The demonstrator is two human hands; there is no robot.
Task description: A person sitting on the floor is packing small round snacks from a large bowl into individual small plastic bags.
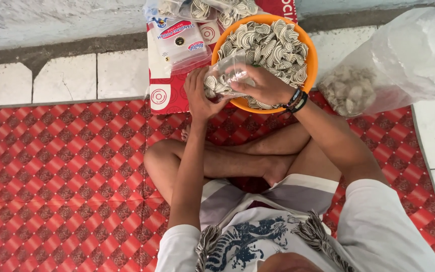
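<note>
I sit cross-legged on a red patterned mat (66,176). My left hand (197,93) grips the side of a small clear plastic pouch (225,78) partly filled with striped spiral snacks. My right hand (265,85), a dark bracelet on its wrist, is at the pouch's mouth, fingers closed over it. Just beyond, an orange bowl (310,61) is heaped with the same white-and-dark spiral snacks (273,43).
A large clear plastic bag (404,55) with pale pieces inside lies at the right on white floor tiles. A stack of empty clear pouches (179,43) rests on red packaging left of the bowl. Filled pouches (202,7) lie at the top edge. A wall runs behind.
</note>
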